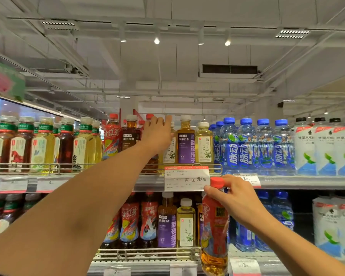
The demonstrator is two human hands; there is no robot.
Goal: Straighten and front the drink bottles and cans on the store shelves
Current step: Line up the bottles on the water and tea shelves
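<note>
My left hand reaches up to the top shelf and lies over the upper part of a bottle in the tea row, fingers curled over its cap; the bottle's amber base shows below my wrist. My right hand grips the neck of a red-capped, red-labelled iced tea bottle, held upright in front of the lower shelf. A purple-label tea bottle and a pale yellow tea bottle stand just right of my left hand.
Green-banded tea bottles fill the top shelf at left, blue drink bottles and white-wrapped bottles at right. A sale price tag hangs on the shelf rail. The lower shelf carries the same drinks behind a wire rail.
</note>
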